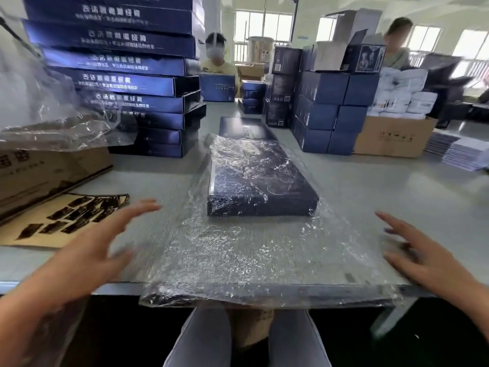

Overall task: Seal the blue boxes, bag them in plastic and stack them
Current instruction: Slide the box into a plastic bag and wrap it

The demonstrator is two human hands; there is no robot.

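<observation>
In the middle of the frame a flat blue box (262,181) is lying on the grey table (370,186), sitting inside a clear plastic bag (251,255) whose crinkled open end is spreading toward the bottom of the frame and hanging over the table's near edge. The left hand (105,234), at the lower left, is hovering with its fingers spread and straight, grasping nothing, its fingertips just beside the bag's left edge; blur is making it impossible to tell whether they are touching the plastic. The right hand (423,255), at the lower right, is likewise released, its fingers extended and pointing toward the bag's right edge. Directly behind the bagged box, toward the centre top, a second flat box (244,127) is lying unbagged on the table. In the upper left a tall stack of blue boxes (127,80) is standing, with loose plastic bags (53,109) draping in front of it over a cardboard carton (39,170). Below that carton, at the left edge, a brown sheet of dark labels (66,221) is lying flat. In the upper right, smaller blue cartons (330,109) are standing piled beside a brown carton (394,136).
</observation>
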